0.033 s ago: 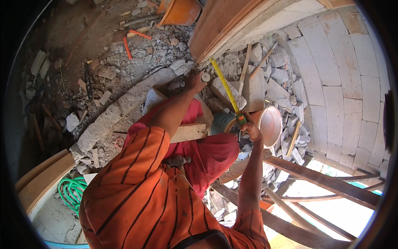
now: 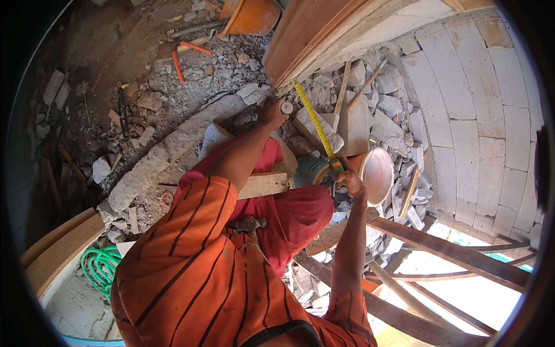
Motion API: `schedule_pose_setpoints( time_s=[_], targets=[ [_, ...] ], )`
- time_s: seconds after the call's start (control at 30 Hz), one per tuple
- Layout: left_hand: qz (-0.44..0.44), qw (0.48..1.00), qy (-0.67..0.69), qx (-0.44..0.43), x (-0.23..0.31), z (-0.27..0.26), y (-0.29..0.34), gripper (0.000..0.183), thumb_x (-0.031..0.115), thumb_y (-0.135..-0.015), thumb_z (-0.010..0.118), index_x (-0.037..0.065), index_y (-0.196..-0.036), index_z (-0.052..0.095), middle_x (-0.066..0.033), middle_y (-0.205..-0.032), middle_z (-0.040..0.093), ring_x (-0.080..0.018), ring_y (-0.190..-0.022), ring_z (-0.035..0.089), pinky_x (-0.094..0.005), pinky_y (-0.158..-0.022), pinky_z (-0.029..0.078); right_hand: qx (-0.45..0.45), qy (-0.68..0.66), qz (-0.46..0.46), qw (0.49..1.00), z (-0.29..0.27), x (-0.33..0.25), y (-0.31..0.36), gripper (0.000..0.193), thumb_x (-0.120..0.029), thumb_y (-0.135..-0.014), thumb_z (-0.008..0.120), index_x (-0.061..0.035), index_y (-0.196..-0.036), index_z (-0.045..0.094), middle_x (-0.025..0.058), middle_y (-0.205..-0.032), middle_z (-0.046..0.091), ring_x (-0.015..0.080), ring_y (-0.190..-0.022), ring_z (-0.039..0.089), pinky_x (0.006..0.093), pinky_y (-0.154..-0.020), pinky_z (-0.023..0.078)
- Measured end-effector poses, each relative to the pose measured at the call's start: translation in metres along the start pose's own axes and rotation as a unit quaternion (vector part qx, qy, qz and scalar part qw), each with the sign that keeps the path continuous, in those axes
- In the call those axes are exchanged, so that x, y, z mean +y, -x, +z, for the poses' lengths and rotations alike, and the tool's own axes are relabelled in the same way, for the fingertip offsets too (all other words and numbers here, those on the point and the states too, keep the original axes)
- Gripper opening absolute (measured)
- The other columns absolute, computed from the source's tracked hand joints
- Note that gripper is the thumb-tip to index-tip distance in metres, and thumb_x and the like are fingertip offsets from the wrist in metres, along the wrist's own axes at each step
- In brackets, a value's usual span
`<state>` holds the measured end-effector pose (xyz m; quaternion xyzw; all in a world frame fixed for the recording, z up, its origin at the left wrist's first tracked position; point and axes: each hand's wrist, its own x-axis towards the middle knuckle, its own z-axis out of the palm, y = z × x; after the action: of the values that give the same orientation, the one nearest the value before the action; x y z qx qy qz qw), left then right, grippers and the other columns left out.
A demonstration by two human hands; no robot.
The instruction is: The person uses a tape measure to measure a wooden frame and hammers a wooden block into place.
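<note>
My right hand (image 2: 351, 180) is closed around a green and orange tape measure (image 2: 335, 165). Its yellow blade (image 2: 312, 115) runs out, away from me, to the foot of the brown wooden frame (image 2: 300, 40). My left hand (image 2: 272, 114) is closed beside the frame's foot, gripping a thing with a round, pale end (image 2: 287, 107); the rest of it is hidden, so its kind cannot be told. Under my left forearm a short wooden board (image 2: 263, 185) lies by my bent red-trousered legs (image 2: 295, 220). A whitish-lined bucket (image 2: 377, 176) lies tipped just beyond my right hand.
Broken concrete and rubble (image 2: 173, 156) surround me. An orange bucket (image 2: 251, 17) lies at the far side, near red pipe pieces (image 2: 178, 66). A block wall (image 2: 468, 115) rises on the right, with dark beams (image 2: 451, 251) below. A green hose (image 2: 98, 269) is coiled at lower left.
</note>
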<state>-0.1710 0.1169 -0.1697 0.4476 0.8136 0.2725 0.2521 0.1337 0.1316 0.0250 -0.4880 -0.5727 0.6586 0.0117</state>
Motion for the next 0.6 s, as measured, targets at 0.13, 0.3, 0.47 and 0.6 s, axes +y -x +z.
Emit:
schedule_pose_setpoints(
  time_s=[0.13,0.3,0.47,0.6],
  targets=[
    [0.003,1.0,0.003,-0.01,0.0033,-0.0035,0.0009,0.069,0.038,-0.073,0.08,0.017,-0.132,0.053,-0.0155,-0.131,0.05,-0.0333,-0.126,0.048,-0.0507,-0.099,0.042,-0.004,-0.002,-0.001,1.0,0.0005,0.0013,0.0007,0.074,-0.015,-0.059,0.058,-0.0074,-0.132,0.048,0.0052,-0.095,0.058,0.0143,-0.071,0.053,0.0249,-0.054,0.044],
    [0.008,1.0,0.012,-0.002,0.0018,-0.0038,0.0018,0.069,0.038,-0.073,0.08,0.017,-0.133,0.052,-0.0156,-0.131,0.05,-0.0331,-0.126,0.047,-0.0511,-0.101,0.041,-0.017,0.004,-0.014,1.0,-0.0042,0.0033,0.0012,0.066,-0.01,-0.063,0.055,-0.0078,-0.128,0.051,0.0059,-0.096,0.059,0.0151,-0.074,0.053,0.0268,-0.062,0.046],
    [-0.005,1.0,-0.002,-0.006,0.0065,-0.0056,0.0039,0.069,0.038,-0.074,0.08,0.017,-0.134,0.052,-0.0161,-0.133,0.051,-0.0334,-0.127,0.047,-0.0509,-0.102,0.04,-0.006,0.026,-0.027,0.999,-0.0059,0.0044,0.0038,0.065,-0.012,-0.063,0.055,-0.0079,-0.128,0.05,0.006,-0.094,0.058,0.0154,-0.072,0.054,0.0271,-0.061,0.047],
    [0.001,1.0,0.024,-0.01,0.0013,-0.0023,0.0019,0.069,0.036,-0.074,0.079,0.018,-0.134,0.051,-0.0149,-0.134,0.048,-0.0328,-0.129,0.045,-0.0553,-0.102,0.039,-0.01,0.016,-0.019,1.0,-0.005,-0.0009,0.0053,0.066,-0.012,-0.063,0.055,-0.0087,-0.129,0.049,0.0053,-0.089,0.056,0.0157,-0.072,0.054,0.0274,-0.061,0.048]
  ],
)
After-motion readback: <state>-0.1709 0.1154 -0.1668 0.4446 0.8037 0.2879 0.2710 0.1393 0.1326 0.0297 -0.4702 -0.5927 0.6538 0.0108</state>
